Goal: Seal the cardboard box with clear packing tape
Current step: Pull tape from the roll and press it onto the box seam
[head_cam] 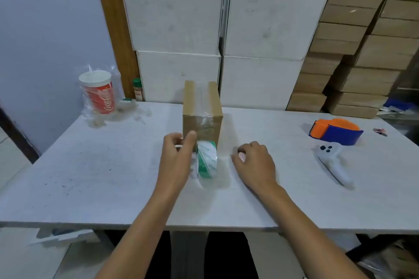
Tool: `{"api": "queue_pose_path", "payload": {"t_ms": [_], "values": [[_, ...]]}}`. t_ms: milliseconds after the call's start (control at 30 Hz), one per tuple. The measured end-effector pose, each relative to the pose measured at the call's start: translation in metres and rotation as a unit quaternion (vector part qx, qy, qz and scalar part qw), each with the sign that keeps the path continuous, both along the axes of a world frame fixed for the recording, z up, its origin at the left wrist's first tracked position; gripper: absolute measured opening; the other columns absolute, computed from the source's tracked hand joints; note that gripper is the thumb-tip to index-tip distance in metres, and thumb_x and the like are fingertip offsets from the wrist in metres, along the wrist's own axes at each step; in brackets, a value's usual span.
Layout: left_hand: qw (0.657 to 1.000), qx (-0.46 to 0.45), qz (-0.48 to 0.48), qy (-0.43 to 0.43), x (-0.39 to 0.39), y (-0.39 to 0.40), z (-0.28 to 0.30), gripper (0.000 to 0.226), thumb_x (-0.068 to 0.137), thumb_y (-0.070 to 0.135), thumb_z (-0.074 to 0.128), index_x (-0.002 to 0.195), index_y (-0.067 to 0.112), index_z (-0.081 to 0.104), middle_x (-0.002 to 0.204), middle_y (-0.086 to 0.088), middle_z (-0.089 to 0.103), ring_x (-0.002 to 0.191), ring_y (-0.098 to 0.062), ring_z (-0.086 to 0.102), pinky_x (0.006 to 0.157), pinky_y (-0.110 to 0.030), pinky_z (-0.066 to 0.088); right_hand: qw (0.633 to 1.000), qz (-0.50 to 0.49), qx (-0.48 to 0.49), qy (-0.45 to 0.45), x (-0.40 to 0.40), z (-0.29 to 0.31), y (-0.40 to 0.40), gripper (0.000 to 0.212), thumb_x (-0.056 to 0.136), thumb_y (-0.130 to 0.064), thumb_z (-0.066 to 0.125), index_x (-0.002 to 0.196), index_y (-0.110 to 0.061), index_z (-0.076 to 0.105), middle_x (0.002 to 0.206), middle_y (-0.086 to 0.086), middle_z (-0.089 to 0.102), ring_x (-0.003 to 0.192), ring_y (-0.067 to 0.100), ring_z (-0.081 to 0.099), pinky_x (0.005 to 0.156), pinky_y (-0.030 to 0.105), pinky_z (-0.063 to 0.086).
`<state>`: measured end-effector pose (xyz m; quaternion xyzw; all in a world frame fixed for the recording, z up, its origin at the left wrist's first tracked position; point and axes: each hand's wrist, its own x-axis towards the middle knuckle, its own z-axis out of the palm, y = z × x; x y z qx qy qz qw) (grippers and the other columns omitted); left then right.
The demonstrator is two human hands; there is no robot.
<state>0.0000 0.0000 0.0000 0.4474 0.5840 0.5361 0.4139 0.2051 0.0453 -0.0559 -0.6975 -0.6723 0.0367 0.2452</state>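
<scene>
Box (pixel 202 108) mid-bench (pixel 90 176), long axis running away from the person, tape strip down its top and near face to the roll (pixel 206 162) just in front; left hand (pixel 175 158) grips the roll, right hand (pixel 255 163) loosely curled, holding nothing, beside it.

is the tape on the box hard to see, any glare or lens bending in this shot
Head view: the clear tape shows only as a pale sheen along the box top; wide-angle lens bows the table edge and stacked cartons; lighting soft and even, faint shadows; both hands sharp enough, the whole frame mildly soft.
</scene>
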Motion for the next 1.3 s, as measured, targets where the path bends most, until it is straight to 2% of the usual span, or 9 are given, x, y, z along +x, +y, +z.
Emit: {"api": "queue_pose_path", "payload": {"t_ms": [167,267,433,600,733,867,1100,1200,1300], "values": [[0.999,-0.013,-0.051,0.001,0.002,0.006,-0.005,0.030,0.102,0.044,0.063,0.123,0.023,0.067,0.122,0.002,0.070,0.102,-0.006,0.065,0.050,-0.008,0.050,0.997,0.022,-0.007,0.068,0.003,-0.002,0.002,0.024,0.101,-0.034,0.067,0.113,-0.017,0.077,0.113,0.000,0.072,0.109,0.023,0.061,0.077,0.029,0.043],[0.998,-0.025,-0.059,-0.006,-0.001,0.013,-0.002,0.033,0.101,0.041,0.066,0.129,0.024,0.066,0.125,0.005,0.069,0.099,-0.004,0.064,0.047,-0.011,0.051,0.995,0.020,0.011,0.094,0.004,-0.005,0.004,0.023,0.101,-0.034,0.067,0.111,-0.017,0.078,0.109,-0.001,0.075,0.106,0.022,0.065,0.080,0.027,0.044],[0.998,-0.037,-0.046,-0.013,0.001,0.022,-0.001,0.037,0.099,0.035,0.071,0.133,0.020,0.066,0.124,0.003,0.071,0.109,-0.012,0.068,0.067,-0.022,0.052,0.980,0.022,0.012,0.198,-0.005,0.008,-0.001,0.021,0.105,-0.031,0.062,0.103,-0.019,0.079,0.097,-0.008,0.075,0.090,0.009,0.066,0.070,0.015,0.041],[0.998,-0.031,-0.051,-0.020,0.003,0.027,-0.001,0.015,0.101,0.030,0.068,0.114,0.024,0.072,0.112,0.006,0.074,0.107,-0.018,0.072,0.065,-0.029,0.052,0.878,0.009,-0.023,0.478,-0.024,0.045,-0.010,0.024,0.105,-0.028,0.061,0.098,-0.016,0.080,0.086,-0.002,0.081,0.077,0.012,0.071,0.067,0.025,0.052],[0.998,-0.014,-0.050,-0.031,0.008,0.033,-0.002,0.009,0.100,0.029,0.068,0.106,0.023,0.072,0.108,0.004,0.077,0.104,-0.013,0.070,0.078,-0.025,0.049,0.821,0.051,-0.011,0.568,-0.040,0.079,-0.014,0.018,0.104,-0.027,0.065,0.103,-0.010,0.072,0.086,0.007,0.084,0.067,0.012,0.071,0.059,0.025,0.053],[0.997,-0.002,-0.049,-0.063,0.012,0.036,-0.008,0.008,0.099,0.025,0.069,0.101,0.021,0.076,0.103,-0.002,0.081,0.101,-0.021,0.076,0.081,-0.029,0.055,0.822,0.090,-0.022,0.562,-0.054,0.094,-0.015,0.023,0.100,-0.025,0.072,0.097,-0.002,0.076,0.087,0.012,0.083,0.067,0.011,0.071,0.059,0.021,0.056],[0.998,0.008,-0.037,-0.059,0.014,0.035,-0.014,0.017,0.100,0.026,0.067,0.089,0.018,0.077,0.093,-0.004,0.080,0.096,-0.029,0.075,0.081,-0.036,0.057,0.862,0.139,-0.043,0.486,-0.059,0.091,-0.009,0.007,0.099,-0.019,0.073,0.096,-0.018,0.079,0.095,0.015,0.079,0.067,0.004,0.066,0.065,0.019,0.057],[0.997,0.009,-0.040,-0.069,0.015,0.033,-0.013,0.015,0.099,0.030,0.069,0.091,0.021,0.077,0.092,-0.001,0.081,0.092,-0.025,0.077,0.079,-0.035,0.059,0.885,0.180,-0.048,0.427,-0.059,0.092,-0.005,0.010,0.103,-0.026,0.068,0.096,-0.022,0.074,0.089,0.009,0.075,0.066,0.007,0.063,0.064,0.024,0.052],[0.996,0.012,-0.035,-0.084,0.016,0.032,-0.012,0.012,0.101,0.026,0.067,0.098,0.030,0.078,0.095,0.010,0.082,0.089,-0.008,0.079,0.077,-0.025,0.062,0.913,0.196,-0.055,0.352,-0.061,0.092,-0.003,0.011,0.105,-0.034,0.061,0.098,-0.030,0.068,0.095,-0.007,0.074,0.086,0.010,0.069,0.076,0.026,0.056]]}}
